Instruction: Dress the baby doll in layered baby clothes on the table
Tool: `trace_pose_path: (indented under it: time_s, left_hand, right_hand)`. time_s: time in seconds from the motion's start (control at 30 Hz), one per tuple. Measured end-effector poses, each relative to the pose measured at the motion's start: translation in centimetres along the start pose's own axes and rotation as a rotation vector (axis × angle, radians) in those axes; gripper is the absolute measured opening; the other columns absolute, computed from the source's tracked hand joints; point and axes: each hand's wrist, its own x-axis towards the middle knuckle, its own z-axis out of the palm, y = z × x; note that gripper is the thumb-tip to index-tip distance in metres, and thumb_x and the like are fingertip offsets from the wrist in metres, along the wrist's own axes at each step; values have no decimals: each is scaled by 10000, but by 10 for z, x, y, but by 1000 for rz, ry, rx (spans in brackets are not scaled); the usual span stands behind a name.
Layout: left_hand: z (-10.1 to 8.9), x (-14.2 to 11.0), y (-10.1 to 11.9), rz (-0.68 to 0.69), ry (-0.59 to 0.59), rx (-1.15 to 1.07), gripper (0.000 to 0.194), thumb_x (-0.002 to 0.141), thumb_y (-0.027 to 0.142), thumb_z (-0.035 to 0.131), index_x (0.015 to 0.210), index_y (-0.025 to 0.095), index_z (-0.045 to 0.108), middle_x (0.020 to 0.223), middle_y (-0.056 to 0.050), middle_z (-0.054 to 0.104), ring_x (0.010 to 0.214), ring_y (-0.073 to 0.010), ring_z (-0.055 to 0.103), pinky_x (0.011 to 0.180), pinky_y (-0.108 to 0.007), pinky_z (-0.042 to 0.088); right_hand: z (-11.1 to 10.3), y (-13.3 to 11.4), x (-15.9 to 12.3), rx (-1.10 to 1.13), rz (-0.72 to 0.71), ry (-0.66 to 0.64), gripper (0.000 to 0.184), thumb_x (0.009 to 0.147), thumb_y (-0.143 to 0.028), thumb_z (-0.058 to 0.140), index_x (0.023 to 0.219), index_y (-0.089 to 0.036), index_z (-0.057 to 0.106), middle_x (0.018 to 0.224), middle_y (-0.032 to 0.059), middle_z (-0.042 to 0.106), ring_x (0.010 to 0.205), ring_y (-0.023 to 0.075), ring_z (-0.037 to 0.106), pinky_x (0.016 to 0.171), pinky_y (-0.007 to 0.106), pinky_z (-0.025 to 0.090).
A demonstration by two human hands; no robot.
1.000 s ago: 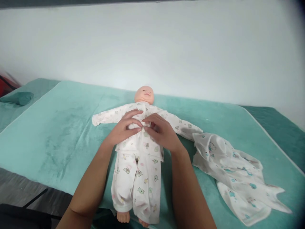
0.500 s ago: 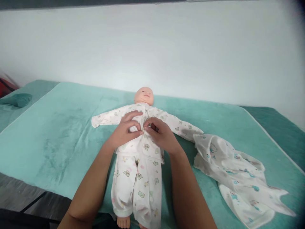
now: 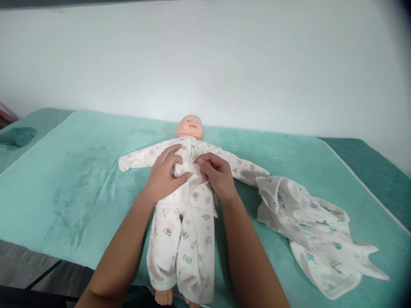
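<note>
A baby doll [image 3: 190, 126] lies on its back, dressed in a white long-sleeved shirt [image 3: 202, 199] and white trousers [image 3: 195, 252], both printed with small animals. My left hand [image 3: 165, 173] rests on the shirt's chest at the left, thumb and fingers spread apart. Over the right half of the chest, beside the front opening, my right hand [image 3: 216, 171] is closed in a pinch. Whether any cloth is between its fingertips is too small to make out. The shirt's front edges lie together down the middle.
A crumpled white cloth garment [image 3: 311, 231] with blue prints lies right of the doll, touching its sleeve end. Green covering [image 3: 80, 184] spreads over the padded table, which has a hole [image 3: 17, 136] at the far left. A white wall [image 3: 205, 64] stands behind.
My hands have parted from their shared pinch at the shirt's front. The left thumb and fingers have opened, and the right hand has moved slightly up and away. The view has shifted a little.
</note>
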Motion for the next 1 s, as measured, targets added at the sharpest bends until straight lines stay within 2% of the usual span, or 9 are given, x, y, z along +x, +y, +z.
trace_pose_path:
  time_s: [0.1, 0.17, 0.33, 0.43, 0.53, 0.63, 0.73, 0.87, 1.0]
  left_hand:
    - [3, -2, 10, 11, 13, 158, 222, 835, 341, 721, 865, 238, 527, 1449, -77, 547, 1335, -304, 517, 1077, -493, 450]
    - [5, -4, 16, 14, 10, 205, 206, 835, 307, 708, 821, 239, 514, 1415, -71, 580, 1317, -308, 528, 1071, -499, 447]
    - [6, -7, 15, -57, 60, 41, 183, 855, 180, 612, 746, 226, 472, 1374, -49, 614, 1193, -244, 606, 962, -409, 500]
    - [2, -5, 5, -174, 226, -124, 215, 834, 152, 601, 702, 217, 443, 1082, -29, 700, 1000, -189, 644, 856, -336, 499]
    - [-6, -2, -5, -381, 474, -229, 206, 818, 184, 614, 701, 211, 447, 739, 28, 562, 714, -124, 547, 696, -262, 446]
    - [-16, -3, -19, -550, 649, -349, 165, 751, 165, 624, 738, 207, 466, 722, 45, 485, 652, -97, 465, 616, -222, 387]
    - [-25, -10, -40, -696, 696, -416, 206, 649, 93, 580, 763, 212, 456, 724, 53, 478, 591, -86, 416, 539, -211, 327]
    - [-30, -21, -65, -715, 732, -331, 279, 550, 23, 464, 753, 211, 432, 791, 28, 582, 687, -113, 542, 616, -219, 401]
    - [-27, -27, -66, -531, 706, 21, 354, 546, -27, 418, 798, 210, 490, 936, -23, 648, 952, -182, 614, 826, -307, 466]
  right_hand:
    - [9, 3, 2, -104, -56, 162, 161, 856, -348, 663, 970, -236, 647, 730, -36, 500, 640, 128, 459, 626, 276, 418]
    - [14, 4, 4, -229, -61, 219, 283, 815, -301, 682, 1086, -248, 621, 861, -19, 529, 695, 131, 479, 686, 288, 448]
    - [16, 1, 3, -473, -25, 294, 257, 808, -322, 686, 1035, -216, 630, 957, 31, 578, 725, 154, 517, 743, 335, 468]
    - [13, -2, 3, -396, 38, 308, 201, 839, -351, 641, 981, -209, 651, 921, 32, 614, 717, 157, 530, 729, 325, 461]
    - [5, 0, 5, -312, 154, 354, 210, 851, -390, 611, 940, -208, 665, 870, 16, 642, 694, 149, 529, 679, 297, 438]
    - [-16, 8, 9, -322, 191, 388, 248, 833, -420, 610, 948, -207, 665, 917, 16, 661, 693, 143, 541, 657, 287, 423]
    - [-53, 18, 12, -442, 243, 369, 271, 812, -399, 611, 986, -200, 670, 935, 35, 673, 738, 174, 587, 701, 317, 447]
    - [-97, 26, 10, -834, 263, 463, 262, 806, -281, 551, 1009, -180, 683, 960, 91, 691, 826, 236, 612, 836, 407, 466]
    - [-80, 23, 7, -906, 0, 494, 317, 878, -237, 436, 1079, -184, 675, 1132, 133, 683, 1047, 276, 612, 957, 453, 467]
